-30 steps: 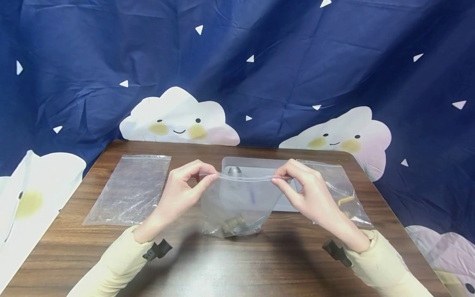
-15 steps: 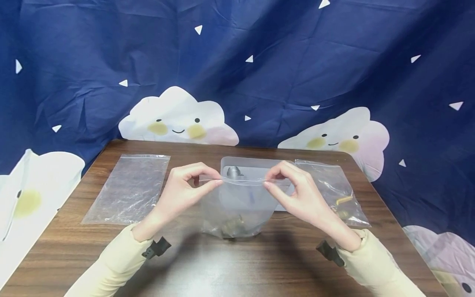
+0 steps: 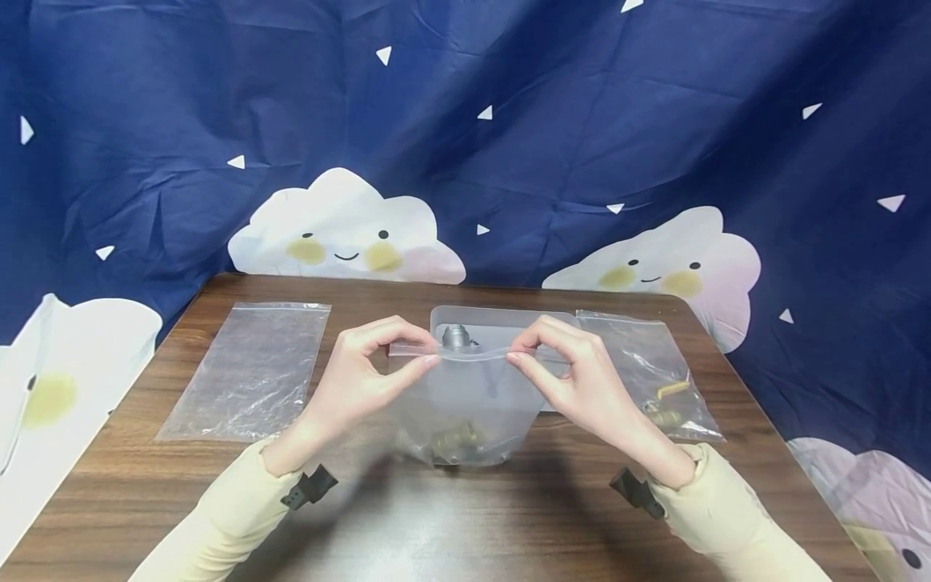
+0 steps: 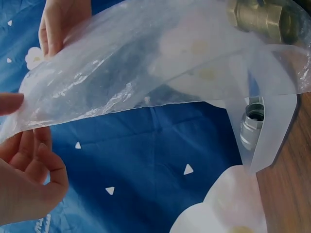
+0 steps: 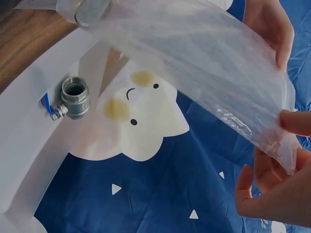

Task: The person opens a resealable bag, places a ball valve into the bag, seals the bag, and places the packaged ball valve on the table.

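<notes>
Both hands hold up a clear zip bag (image 3: 465, 404) by its top edge over the middle of the table. Thumb and forefinger of my left hand (image 3: 364, 368) pinch the zip strip on one side. My right hand (image 3: 582, 368) pinches the same strip a short way to the right. At the bag's bottom lies a brass-coloured metal fitting (image 3: 457, 439), which the left wrist view shows as a brass fitting (image 4: 262, 20) inside the plastic. Whether the zip between the hands is sealed, I cannot tell.
Behind the bag stands a whitish tray (image 3: 502, 317) with a silver valve (image 5: 75, 98) that has a blue handle. A flat clear bag (image 3: 250, 372) lies at the left. Another bag (image 3: 640, 347), at the right, contains a brass piece with a yellow handle (image 3: 672, 389).
My right hand has moved left along the bag's top edge, and my left hand slightly right, so the pinching fingertips are closer together. The bag remains held up.
</notes>
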{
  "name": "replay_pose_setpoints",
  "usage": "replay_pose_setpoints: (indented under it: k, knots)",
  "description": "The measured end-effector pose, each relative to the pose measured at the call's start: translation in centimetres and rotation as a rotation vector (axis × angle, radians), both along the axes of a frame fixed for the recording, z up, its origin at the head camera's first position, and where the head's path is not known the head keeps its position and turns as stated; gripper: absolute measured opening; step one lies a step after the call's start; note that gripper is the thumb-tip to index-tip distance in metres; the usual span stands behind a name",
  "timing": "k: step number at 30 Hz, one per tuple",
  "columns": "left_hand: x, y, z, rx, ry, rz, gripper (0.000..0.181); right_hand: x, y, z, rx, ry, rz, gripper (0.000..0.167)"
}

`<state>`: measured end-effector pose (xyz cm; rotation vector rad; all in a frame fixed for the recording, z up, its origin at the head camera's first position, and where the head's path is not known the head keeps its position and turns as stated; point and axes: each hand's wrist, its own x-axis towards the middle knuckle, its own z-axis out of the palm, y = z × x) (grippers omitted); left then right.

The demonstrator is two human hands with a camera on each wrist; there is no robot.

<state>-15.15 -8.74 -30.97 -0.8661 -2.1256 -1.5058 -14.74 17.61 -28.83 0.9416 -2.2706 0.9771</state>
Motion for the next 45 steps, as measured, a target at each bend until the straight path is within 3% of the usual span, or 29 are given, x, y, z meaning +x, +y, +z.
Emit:
replay_pose_setpoints:
  k: [8, 12, 20, 26, 31, 39, 45]
  knots:
    - [-0.1, 0.8, 0.0, 0.079, -0.029, -0.061, 0.006, -0.4, -0.1, 0.3, 0.032, 0.001, 0.033, 0.013]
    - [0.1, 1.0, 0.0, 0.088, -0.018, -0.069, 0.006, -0.6, -0.4, 0.3, 0.035, 0.023, 0.075, 0.008]
    - [0.1, 1.3, 0.0, 0.077, -0.004, -0.11, 0.014, -0.9, -0.3, 0.5, 0.03, 0.046, 0.064, 0.005]
    - [-0.1, 1.9, 0.1, 0.041, 0.024, -0.092, 0.013, -1.2, -0.4, 0.5, 0.031, 0.095, 0.098, 0.008]
    - [-0.1, 2.3, 0.0, 0.062, 0.072, -0.082, 0.008, -1.3, -0.8, 0.6, 0.038, 0.135, 0.147, 0.004]
    - [0.0, 2.6, 0.1, 0.049, 0.065, -0.068, 0.009, -0.4, -1.2, 1.2, 0.118, 0.088, 0.083, 0.012]
    - [0.1, 2.9, -0.2, 0.011, 0.068, -0.057, 0.008, -0.5, -1.7, 1.0, 0.111, 0.098, 0.112, 0.013]
